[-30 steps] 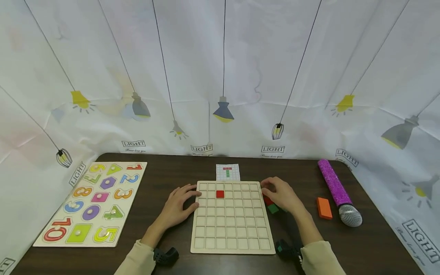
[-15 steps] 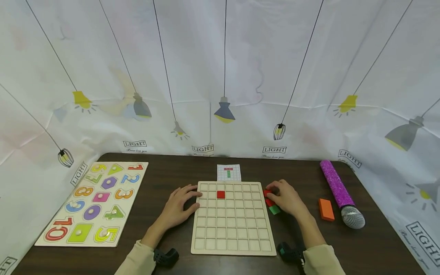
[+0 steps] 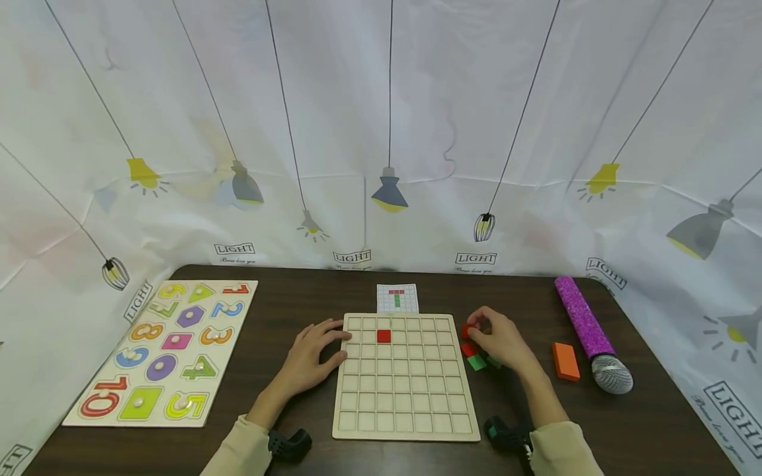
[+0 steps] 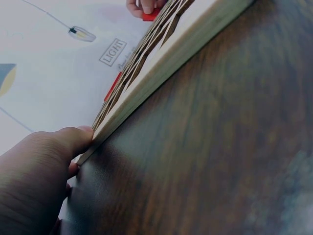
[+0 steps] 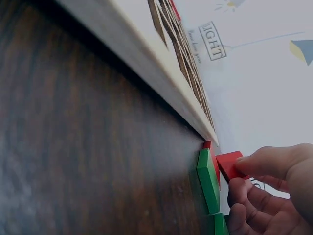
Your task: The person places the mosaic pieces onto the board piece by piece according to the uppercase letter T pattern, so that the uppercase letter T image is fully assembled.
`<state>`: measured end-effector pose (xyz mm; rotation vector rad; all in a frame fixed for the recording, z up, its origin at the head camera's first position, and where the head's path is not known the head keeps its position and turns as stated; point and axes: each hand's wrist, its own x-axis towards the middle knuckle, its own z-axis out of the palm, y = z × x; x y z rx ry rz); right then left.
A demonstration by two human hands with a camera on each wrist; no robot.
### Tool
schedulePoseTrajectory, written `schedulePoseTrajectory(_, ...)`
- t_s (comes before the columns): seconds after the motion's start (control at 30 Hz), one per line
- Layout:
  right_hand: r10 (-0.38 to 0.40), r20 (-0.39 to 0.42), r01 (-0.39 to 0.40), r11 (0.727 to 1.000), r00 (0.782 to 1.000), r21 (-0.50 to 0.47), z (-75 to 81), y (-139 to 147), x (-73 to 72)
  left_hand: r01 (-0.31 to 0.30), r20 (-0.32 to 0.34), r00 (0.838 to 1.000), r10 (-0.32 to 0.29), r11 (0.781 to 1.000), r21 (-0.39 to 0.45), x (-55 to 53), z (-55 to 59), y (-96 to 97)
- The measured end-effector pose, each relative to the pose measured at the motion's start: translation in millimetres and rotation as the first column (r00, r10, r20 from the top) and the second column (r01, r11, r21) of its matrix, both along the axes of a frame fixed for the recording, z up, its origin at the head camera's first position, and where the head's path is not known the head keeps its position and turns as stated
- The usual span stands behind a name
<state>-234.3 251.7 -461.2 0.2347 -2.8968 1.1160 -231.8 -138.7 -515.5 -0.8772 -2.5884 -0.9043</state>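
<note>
A wooden grid board (image 3: 409, 385) lies on the dark table, with one red tile (image 3: 383, 336) seated in a cell of its second row. My left hand (image 3: 311, 357) rests at the board's left edge, its fingertips on the rim; in the left wrist view the thumb (image 4: 73, 139) touches that edge. To the right of the board my right hand (image 3: 499, 338) pinches a red square tile (image 5: 230, 164) between thumb and fingers, tilted above the other pieces. Below it lie another red tile (image 3: 469, 349) and a green tile (image 3: 477, 362), with more green partly hidden by the hand.
A card (image 3: 397, 299) with a red and green T pattern lies behind the board. At the left is a number and shape puzzle (image 3: 172, 340). An orange block (image 3: 565, 361) and a glittery purple microphone (image 3: 586, 317) lie at the right. A printed curtain (image 3: 333, 132) hangs behind.
My right hand has drawn back slightly right from the board's edge and now pinches a red tile. The left hand stays at the board's left edge.
</note>
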Motion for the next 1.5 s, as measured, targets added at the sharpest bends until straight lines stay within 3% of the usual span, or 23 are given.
schedulePoseTrajectory(0.37,-0.015,-0.03,0.012,0.996,0.999,-0.086,7.3,-9.4,0.5,-0.016,0.012,1.0,0.016,1.0,-0.007,0.0,2.2,-0.2)
schedulePoseTrajectory(1.07,0.016,0.042,-0.008,0.982,0.999,-0.186,6.4,-46.0,-3.4,-0.004,0.009,1.0,0.004,1.0,0.002,1.8,3.0,0.2)
schedulePoseTrajectory(1.5,0.098,0.042,-0.088,0.976,0.994,-0.2,1.9,-65.0,-4.6,-0.006,0.004,1.0,0.006,1.0,-0.001,0.7,0.8,-0.4)
